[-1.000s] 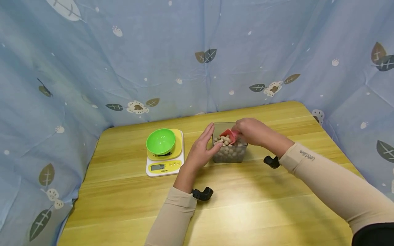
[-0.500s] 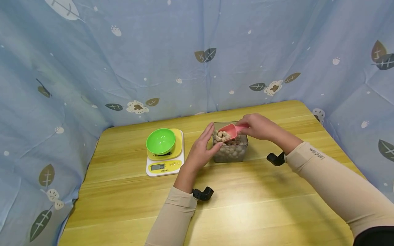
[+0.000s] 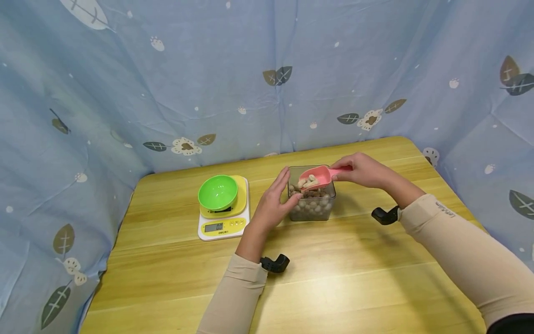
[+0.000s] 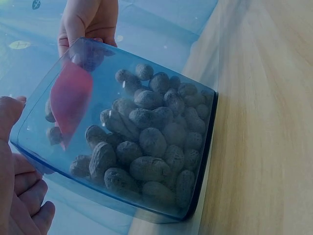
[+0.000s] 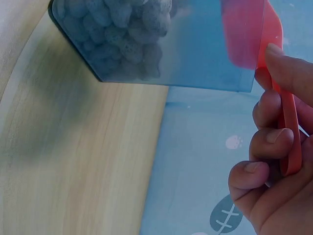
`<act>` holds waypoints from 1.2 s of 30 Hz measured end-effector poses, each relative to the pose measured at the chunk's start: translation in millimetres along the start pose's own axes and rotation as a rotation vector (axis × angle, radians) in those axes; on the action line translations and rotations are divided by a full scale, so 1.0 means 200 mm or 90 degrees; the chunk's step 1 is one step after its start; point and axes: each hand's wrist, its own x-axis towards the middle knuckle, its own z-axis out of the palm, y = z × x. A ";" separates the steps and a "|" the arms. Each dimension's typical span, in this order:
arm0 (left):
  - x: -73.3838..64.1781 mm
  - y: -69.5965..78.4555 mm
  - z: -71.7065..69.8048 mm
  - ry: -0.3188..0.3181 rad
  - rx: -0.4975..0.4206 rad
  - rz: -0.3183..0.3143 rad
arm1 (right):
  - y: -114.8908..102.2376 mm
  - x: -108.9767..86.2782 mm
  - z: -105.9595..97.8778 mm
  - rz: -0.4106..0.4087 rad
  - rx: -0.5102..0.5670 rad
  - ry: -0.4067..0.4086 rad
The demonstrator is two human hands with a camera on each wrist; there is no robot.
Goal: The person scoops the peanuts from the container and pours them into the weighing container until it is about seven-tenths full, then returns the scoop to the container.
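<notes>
My right hand [image 3: 362, 170] grips the handle of a pink scoop [image 3: 322, 173], its fingers curled round it in the right wrist view. The scoop bears a few unshelled peanuts [image 3: 308, 181] and is held tilted at the top of a clear, smoky plastic container [image 3: 313, 198]. More peanuts [image 4: 151, 142] fill the container's lower part, seen through its wall in the left wrist view. My left hand [image 3: 271, 202] rests against the container's left side with fingers extended, the thumb by the front rim.
Left of the container, a yellow and white kitchen scale [image 3: 246, 220] carries a green bowl [image 3: 218, 192]; its display [image 3: 214, 227] reads 0.0. The wooden table [image 3: 175, 283] backs onto a blue patterned curtain [image 3: 233, 83], which also hangs at both sides.
My right hand has raised the scoop out of the peanuts, moving up and to the right, with some peanuts in it. The left hand and the container have stayed put.
</notes>
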 end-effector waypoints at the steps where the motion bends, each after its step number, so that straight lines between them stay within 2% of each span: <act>1: 0.00 0.00 0.00 0.001 0.000 0.001 | 0.00 0.00 0.00 0.000 0.003 0.000; 8: -0.01 0.01 -0.01 -0.001 0.004 0.003 | 0.01 -0.01 -0.01 0.025 0.021 -0.004; 17: -0.03 0.04 -0.04 -0.006 -0.020 -0.030 | -0.04 0.00 -0.05 0.044 0.020 0.007; 22: -0.06 0.03 -0.13 0.016 -0.017 -0.029 | -0.09 0.02 -0.05 0.040 0.018 0.022; 29: -0.15 -0.02 -0.28 0.067 0.046 -0.011 | -0.20 0.09 -0.03 0.026 0.022 0.040; 36: -0.25 -0.11 -0.44 0.100 0.071 -0.038 | -0.34 0.20 0.06 0.040 0.074 0.023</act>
